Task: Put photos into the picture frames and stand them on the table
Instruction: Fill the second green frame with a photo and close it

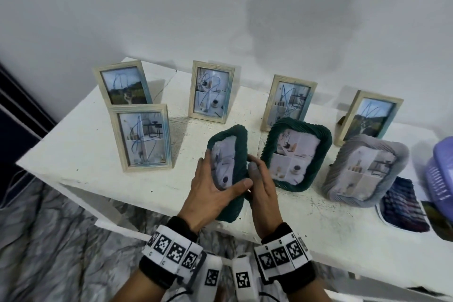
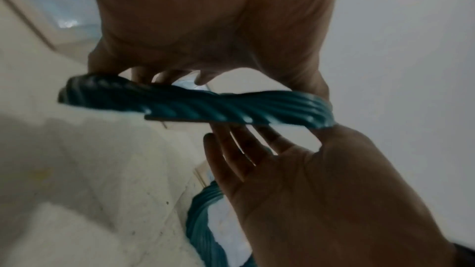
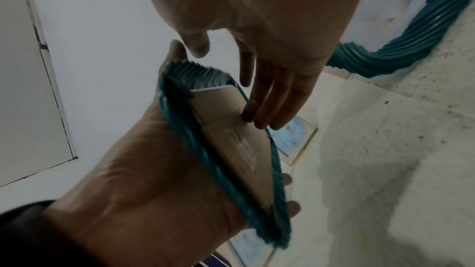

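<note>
Dark green ribbing fills the space between my two hands: I have the green frame [image 1: 229,174] lifted off the counter [image 1: 81,154], tilted with its photo side up toward me. My left hand [image 1: 210,193] grips it from the left, fingers laid along the far left edge and thumb hooked across the lower part of the glass. My right hand [image 1: 263,191] sits at the frame's right side; in the right wrist view its fingers [image 3: 259,113] are straight and reach behind, their tips pressing the brown cardboard backing [image 3: 231,129], so it is spread and touching, not clutching. The photo in the frame shows pale interior shots, though it is blurred.

Just right of my right hand, a second green frame [image 1: 296,154] stands propped on the counter with a four-panel photo, and further right a grey ribbed frame [image 1: 365,171] stands the same way. Right of that, loose prints [image 1: 404,206] lie flat beside a lilac basket [image 1: 441,169] at the counter's edge.

Left of my left hand stands a pale wooden frame [image 1: 142,137]. Beyond both hands, four more wooden frames stand in a row near the white wall [image 1: 171,7], each holding a picture with a blue scribble.
</note>
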The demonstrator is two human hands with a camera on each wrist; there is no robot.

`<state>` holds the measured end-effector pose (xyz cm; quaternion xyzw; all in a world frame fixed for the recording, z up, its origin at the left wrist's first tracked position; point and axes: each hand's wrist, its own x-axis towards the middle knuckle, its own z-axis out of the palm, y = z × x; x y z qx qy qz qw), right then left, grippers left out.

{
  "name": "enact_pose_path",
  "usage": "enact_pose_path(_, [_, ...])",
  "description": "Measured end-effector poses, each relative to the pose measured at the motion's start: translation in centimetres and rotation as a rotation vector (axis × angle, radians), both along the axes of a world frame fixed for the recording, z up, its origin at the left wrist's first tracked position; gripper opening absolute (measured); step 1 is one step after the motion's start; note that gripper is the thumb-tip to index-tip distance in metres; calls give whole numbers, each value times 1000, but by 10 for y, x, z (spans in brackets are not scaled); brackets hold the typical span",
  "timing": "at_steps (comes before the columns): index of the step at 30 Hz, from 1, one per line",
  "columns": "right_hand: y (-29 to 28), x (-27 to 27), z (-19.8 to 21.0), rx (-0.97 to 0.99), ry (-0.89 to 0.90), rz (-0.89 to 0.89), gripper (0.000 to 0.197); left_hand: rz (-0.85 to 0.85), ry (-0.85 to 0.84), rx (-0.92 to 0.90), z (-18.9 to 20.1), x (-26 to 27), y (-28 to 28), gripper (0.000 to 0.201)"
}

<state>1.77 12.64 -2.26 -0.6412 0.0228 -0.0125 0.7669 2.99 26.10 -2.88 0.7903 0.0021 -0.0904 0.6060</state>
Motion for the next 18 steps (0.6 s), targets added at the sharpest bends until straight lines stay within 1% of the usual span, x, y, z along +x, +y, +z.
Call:
enact_pose_path(2, [0, -3, -2, -2, 26, 18, 43, -4, 15, -205, 4, 0, -1, 97])
enact_pose_path(3, [-1, -3, -3, -1, 44, 19, 41, -2, 40, -287, 7, -1, 0, 89])
enact_pose_path(4, [-3, -2, -6, -13, 62, 12, 37, 1, 72, -358, 7, -1, 2, 85])
enact_pose_path(6, [-3, 3, -15, -99, 103, -19, 26, -27, 115, -483, 3, 0, 9, 89])
enact_pose_path(7, [-4, 6, -21, -148, 134, -38, 22, -52, 110, -543, 1, 0, 11, 93])
enact_pose_path(9, [-5, 11, -31, -172, 205, -40, 21, -86, 103, -645, -2, -3, 13, 99])
enact_pose_path(10, [-6, 13, -34, -170, 228, -27, 21, -72, 89, -674, -4, -3, 14, 97])
enact_pose_path(13, [-13, 14, -38, -252, 222, -44, 19, 56, 24, -698, -9, 1, 24, 85])
enact_pose_path(14, [-16, 15, -39, -290, 210, -67, 21, 101, 25, -696, -13, 3, 30, 77])
enact_pose_path(15, [-19, 16, -40, -335, 192, -83, 23, 137, 41, -669, -17, 4, 35, 65])
enact_pose_path(16, [-22, 17, -42, -389, 176, -87, 25, 165, 64, -604, -22, 5, 41, 49])
enact_pose_path(17, [-24, 17, -44, -448, 160, -83, 28, 184, 86, -501, -26, 5, 45, 32])
enact_pose_path(18, [-25, 18, -45, -515, 147, -77, 29, 182, 86, -344, -32, 5, 49, 22])
